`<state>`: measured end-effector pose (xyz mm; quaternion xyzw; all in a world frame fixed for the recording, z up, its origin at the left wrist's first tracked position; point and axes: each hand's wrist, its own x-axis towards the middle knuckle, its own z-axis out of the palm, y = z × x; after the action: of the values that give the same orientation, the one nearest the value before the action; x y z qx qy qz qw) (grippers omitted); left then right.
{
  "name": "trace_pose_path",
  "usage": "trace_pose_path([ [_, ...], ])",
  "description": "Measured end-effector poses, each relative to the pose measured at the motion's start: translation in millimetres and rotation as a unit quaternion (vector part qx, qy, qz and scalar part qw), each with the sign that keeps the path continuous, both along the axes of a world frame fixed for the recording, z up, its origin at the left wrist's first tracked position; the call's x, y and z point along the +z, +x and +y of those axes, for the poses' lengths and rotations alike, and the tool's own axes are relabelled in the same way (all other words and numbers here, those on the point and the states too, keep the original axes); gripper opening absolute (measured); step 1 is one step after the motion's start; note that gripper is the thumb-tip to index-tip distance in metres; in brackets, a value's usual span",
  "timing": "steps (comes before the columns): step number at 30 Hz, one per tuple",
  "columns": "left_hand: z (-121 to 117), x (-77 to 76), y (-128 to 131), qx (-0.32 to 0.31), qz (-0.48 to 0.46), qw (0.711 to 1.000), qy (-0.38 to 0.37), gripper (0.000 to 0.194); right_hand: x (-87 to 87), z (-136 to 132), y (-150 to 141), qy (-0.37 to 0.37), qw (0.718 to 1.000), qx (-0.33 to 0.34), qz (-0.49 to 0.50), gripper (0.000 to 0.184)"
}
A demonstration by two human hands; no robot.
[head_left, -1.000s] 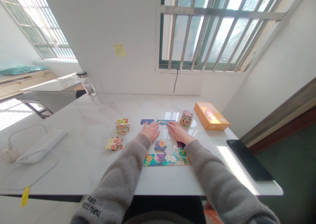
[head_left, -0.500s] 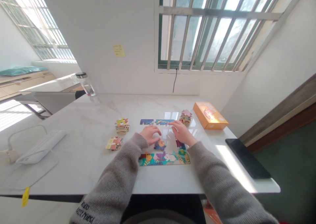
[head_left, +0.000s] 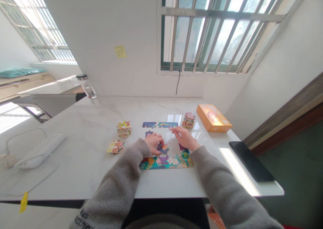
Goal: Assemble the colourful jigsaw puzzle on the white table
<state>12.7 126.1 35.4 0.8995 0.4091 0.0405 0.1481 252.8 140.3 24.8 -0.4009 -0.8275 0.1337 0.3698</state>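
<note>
My left hand [head_left: 153, 143] is low over the puzzle, its curved fingers and thumb at the left edge of a blue jigsaw piece [head_left: 164, 149] with an orange shape. Just beyond that hand lies another dark blue piece [head_left: 148, 133], partly hidden. With fingers stretched out, my right hand [head_left: 185, 138] hovers by the right side, fingertips just below the joined blue top strip [head_left: 168, 125]. A separate blue corner piece [head_left: 149, 124] sits left of that strip. Along the front runs a joined green strip [head_left: 166, 162] with a white rabbit; pieces continue up its right side, partly under my right hand.
Two stacks of pieces [head_left: 123, 129] [head_left: 116, 146] stand left of the puzzle, and a taller stack [head_left: 188, 120] behind right. An orange box [head_left: 214, 118] and a black tablet-like slab [head_left: 251, 161] lie right. A bottle [head_left: 87, 86] and white power strip [head_left: 41, 151] are left.
My left hand has moved down and closer to the orange-patterned piece, uncovering the dark blue piece behind it. My right hand has stayed almost in place.
</note>
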Motion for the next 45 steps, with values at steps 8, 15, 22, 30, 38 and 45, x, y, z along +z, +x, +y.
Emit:
trace_pose_path([
  [8,2.7,5.3,1.6,-0.011,-0.159,0.985,0.059,0.022,5.1,-5.3,-3.5,-0.031,0.997,-0.006,0.064,0.03],
  [15,3.9,-0.4,13.2,0.086,-0.214,0.955,0.186,0.031,-2.6,-12.4,-25.6,-0.186,0.96,0.061,0.197,0.036],
  [22,6.6,-7.8,16.9,0.068,-0.207,0.951,0.219,0.05,-8.4,-7.2,-27.6,-0.198,0.946,0.029,0.255,0.036],
  [30,14.2,-17.8,14.0,-0.034,-0.253,0.941,0.22,0.048,0.0,-8.4,-17.0,-0.157,0.967,0.045,0.196,0.045],
  [38,13.5,-15.6,12.9,0.037,-0.223,0.941,0.25,0.03,-3.3,-7.6,-21.1,-0.214,0.942,0.06,0.252,0.053],
  [45,15.7,-21.1,15.7,-0.013,-0.228,0.941,0.251,0.032,-9.4,1.8,-7.3,-0.185,0.955,0.014,0.233,0.028],
])
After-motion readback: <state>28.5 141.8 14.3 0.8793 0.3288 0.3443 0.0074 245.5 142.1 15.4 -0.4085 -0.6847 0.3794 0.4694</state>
